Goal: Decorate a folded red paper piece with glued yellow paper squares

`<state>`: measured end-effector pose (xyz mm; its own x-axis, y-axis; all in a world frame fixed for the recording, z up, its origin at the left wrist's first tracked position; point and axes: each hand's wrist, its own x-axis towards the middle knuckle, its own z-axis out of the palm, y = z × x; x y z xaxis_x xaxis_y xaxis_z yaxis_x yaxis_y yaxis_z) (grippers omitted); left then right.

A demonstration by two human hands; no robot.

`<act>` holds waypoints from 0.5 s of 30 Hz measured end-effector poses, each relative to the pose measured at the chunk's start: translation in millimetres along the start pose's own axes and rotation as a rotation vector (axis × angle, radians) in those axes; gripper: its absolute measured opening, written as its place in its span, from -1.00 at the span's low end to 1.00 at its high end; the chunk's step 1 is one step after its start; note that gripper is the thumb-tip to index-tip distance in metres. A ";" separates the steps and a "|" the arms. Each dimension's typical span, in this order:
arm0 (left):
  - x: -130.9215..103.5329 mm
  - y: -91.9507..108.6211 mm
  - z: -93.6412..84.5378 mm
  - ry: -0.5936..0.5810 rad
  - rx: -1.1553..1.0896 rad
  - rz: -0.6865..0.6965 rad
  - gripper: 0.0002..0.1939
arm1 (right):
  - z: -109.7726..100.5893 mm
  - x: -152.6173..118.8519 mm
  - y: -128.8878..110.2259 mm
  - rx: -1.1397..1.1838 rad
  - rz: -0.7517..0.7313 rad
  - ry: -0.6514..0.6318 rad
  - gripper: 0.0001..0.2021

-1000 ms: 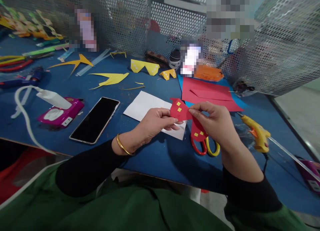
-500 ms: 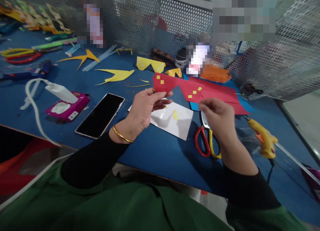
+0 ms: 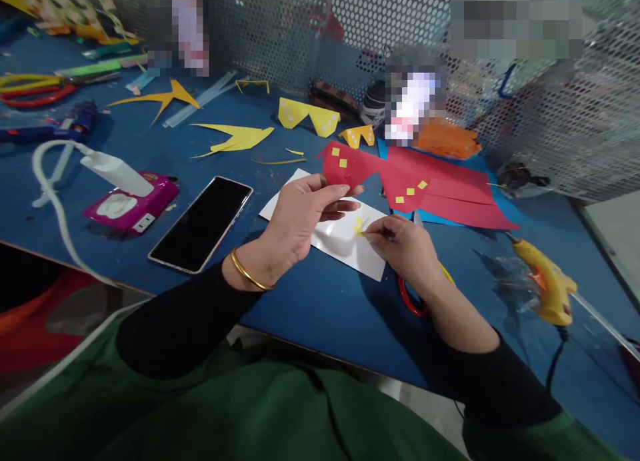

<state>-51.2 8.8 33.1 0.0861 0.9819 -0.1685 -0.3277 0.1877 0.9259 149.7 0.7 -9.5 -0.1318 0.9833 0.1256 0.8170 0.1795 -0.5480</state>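
Observation:
My left hand (image 3: 305,214) pinches the left part of a red paper cutout (image 3: 400,181) shaped like glasses, with small yellow squares stuck on both sides. Under it lies a white sheet (image 3: 345,248) with a little cluster of yellow paper bits (image 3: 359,225). At that cluster, the thumb and forefinger of my right hand (image 3: 403,244) are pressed together; whatever is between the fingertips is too small to make out. Scissors with one red and one yellow handle (image 3: 413,298) lie partly hidden beneath my right hand.
A phone (image 3: 203,224) and a magenta power socket (image 3: 133,204) lie on the left. Red sheets (image 3: 460,188) rest behind my right hand, and a yellow glue gun (image 3: 547,281) sits at right. Yellow paper glasses (image 3: 309,118) stand behind the cutout.
My right hand has come down and left from above the scissors to the yellow bits on the white sheet. My left hand still holds the red cutout; the view has shifted slightly.

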 end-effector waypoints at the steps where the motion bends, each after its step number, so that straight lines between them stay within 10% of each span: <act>1: -0.6 0.2 0.4 -0.002 -0.005 -0.003 -0.82 | 1.8 0.2 -0.5 0.008 0.008 -0.002 -0.89; 15: -4.6 1.0 2.8 -0.017 -0.012 -0.023 -0.81 | 11.0 0.7 2.3 -0.023 0.008 -0.016 -0.91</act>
<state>-49.3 4.4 35.8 0.1102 0.9767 -0.1842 -0.3371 0.2110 0.9175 145.3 2.2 -19.8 -0.1339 0.9851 0.1082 0.8305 0.1711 -0.5300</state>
